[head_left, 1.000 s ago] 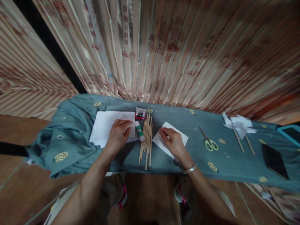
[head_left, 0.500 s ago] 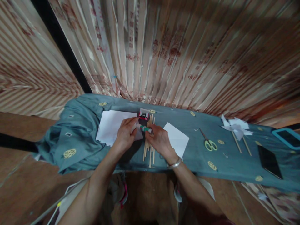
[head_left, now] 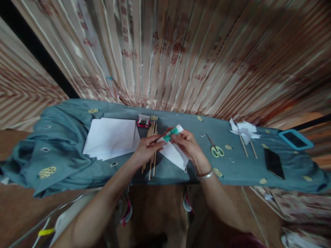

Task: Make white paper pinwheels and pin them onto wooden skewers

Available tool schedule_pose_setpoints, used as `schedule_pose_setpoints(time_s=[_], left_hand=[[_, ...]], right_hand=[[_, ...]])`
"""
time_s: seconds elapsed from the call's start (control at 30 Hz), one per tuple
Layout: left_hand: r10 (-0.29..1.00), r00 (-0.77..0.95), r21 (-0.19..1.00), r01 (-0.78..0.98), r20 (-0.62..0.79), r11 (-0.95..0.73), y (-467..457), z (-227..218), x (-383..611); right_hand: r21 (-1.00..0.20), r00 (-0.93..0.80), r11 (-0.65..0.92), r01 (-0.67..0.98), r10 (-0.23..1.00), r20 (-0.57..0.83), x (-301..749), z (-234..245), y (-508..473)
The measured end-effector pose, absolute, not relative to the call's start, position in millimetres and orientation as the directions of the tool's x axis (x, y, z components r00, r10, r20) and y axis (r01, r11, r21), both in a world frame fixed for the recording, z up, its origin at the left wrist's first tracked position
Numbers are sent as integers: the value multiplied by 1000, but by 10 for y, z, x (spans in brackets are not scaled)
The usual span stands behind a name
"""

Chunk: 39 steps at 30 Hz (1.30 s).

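A green-and-white glue stick (head_left: 172,133) is held between both hands above a white sheet of paper (head_left: 176,155). My left hand (head_left: 147,148) pinches its lower left end, and my right hand (head_left: 188,142) grips it near the white upper end. Beneath and beside my left hand lie several thin wooden sticks (head_left: 150,164), partly covered by it. To the left is a stack of white paper (head_left: 111,137). A small red open box (head_left: 143,121) with dark little items inside stands behind the sticks.
Scissors with light green handles (head_left: 216,151) lie to the right. Farther right are white paper pinwheels (head_left: 245,131) on sticks, a black phone (head_left: 274,163) and a blue-framed device (head_left: 296,139). A green-blue cloth (head_left: 178,177) covers the narrow table; a striped curtain (head_left: 165,69) hangs behind.
Both hands and the glue stick have moved right, from over the wooden sticks to over the single sheet. The glue stick is now tilted up to the right. The camera view has turned rightward.
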State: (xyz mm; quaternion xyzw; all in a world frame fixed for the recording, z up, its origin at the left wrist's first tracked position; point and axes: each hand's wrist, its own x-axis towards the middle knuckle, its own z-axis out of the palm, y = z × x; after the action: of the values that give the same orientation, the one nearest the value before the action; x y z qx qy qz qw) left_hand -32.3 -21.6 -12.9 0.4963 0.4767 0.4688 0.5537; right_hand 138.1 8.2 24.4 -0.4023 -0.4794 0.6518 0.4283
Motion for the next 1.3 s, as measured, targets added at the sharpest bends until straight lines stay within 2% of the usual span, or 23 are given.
schedule_pose_setpoints(time_s=[0.1,0.2,0.3,0.4,0.5,0.6,0.7,0.77,0.93,1.1,1.3], left_hand=[[984,148,989,-100,-96,111,-170,-86,-196],[980,157,989,-65,-121,133,-133,-92,-128],[984,141,994,3,-108,109,-118,-167,-77],[992,123,987,161,-39,19,-139,-265,-19],[989,145,924,375,28,-81,-173,-330,46],[962,239,826,509,134,-242,-182,-374,112],[880,398,656,595,260,-464,-169,-414,182],[828,492,534,640,267,-553,-164,-425,226],[811,559,373,725,171,-579,-180,-380,292],[822,561,342,757,97,-557,-174,-347,300],[826,556,334,763,97,-553,-187,-329,307]], right_hand=[[-971,-275,-162,-177,955,-109,1468,213,95],[-965,-129,-103,-242,989,-73,1635,182,132],[-944,60,-65,-324,994,-89,1884,136,177],[-932,149,-95,-350,976,-156,2140,48,187],[-950,135,-137,-279,974,-180,2290,-63,156],[-987,89,-105,-121,989,-116,2302,-158,120],[-998,-5,-32,46,999,-32,2255,-222,98],[-991,-68,-1,135,998,-10,2230,-248,87],[-970,-134,39,242,991,7,2209,-263,68],[-954,-171,56,295,985,5,2181,-255,70],[-927,-182,87,365,983,20,2143,-257,68]])
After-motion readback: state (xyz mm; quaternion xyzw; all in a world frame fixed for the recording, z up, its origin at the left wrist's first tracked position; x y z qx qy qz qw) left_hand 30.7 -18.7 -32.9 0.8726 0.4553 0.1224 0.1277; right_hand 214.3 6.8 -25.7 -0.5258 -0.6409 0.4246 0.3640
